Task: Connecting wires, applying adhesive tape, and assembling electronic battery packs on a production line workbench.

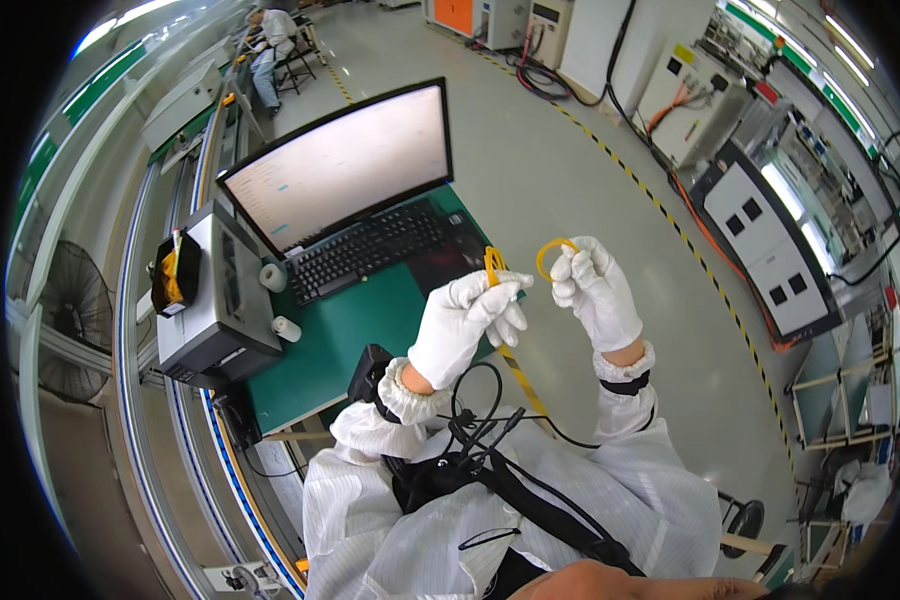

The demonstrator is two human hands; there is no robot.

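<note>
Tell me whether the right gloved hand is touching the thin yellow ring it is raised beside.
Touching. The head view shows the right hand pinching the thin yellow ring at the ring's right edge between its white-gloved fingertips, with no gap.

L hand gloved, raised, fingertips pinched, R hand gloved, raised, fingers pinched

Two thin yellow rings are held up in the air just past the green table's right edge. The left ring is turned nearly edge-on, over the table's corner. The right ring faces open, further off the table, apart from the first.
</note>
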